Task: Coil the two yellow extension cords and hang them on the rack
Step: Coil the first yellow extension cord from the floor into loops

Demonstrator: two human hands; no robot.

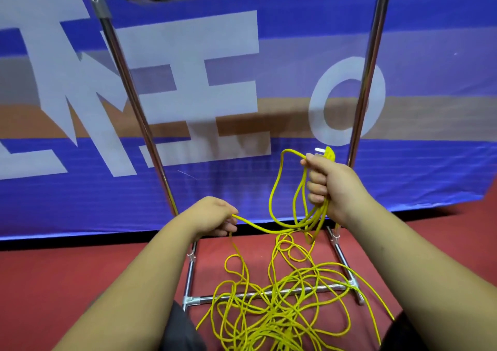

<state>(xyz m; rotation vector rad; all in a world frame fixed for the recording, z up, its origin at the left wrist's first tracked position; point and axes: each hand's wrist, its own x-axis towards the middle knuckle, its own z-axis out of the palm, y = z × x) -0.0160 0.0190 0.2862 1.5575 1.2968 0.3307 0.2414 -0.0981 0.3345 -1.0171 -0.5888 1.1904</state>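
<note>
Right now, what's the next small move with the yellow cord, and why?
Probably the left hand carries its strand up to the right hand, adding another loop: the right hand grips a few loops below the plug, while most cord lies tangled on the floor.

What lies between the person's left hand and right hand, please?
In the head view, a single strand of yellow cord sags from the left hand across to the right hand.
</note>
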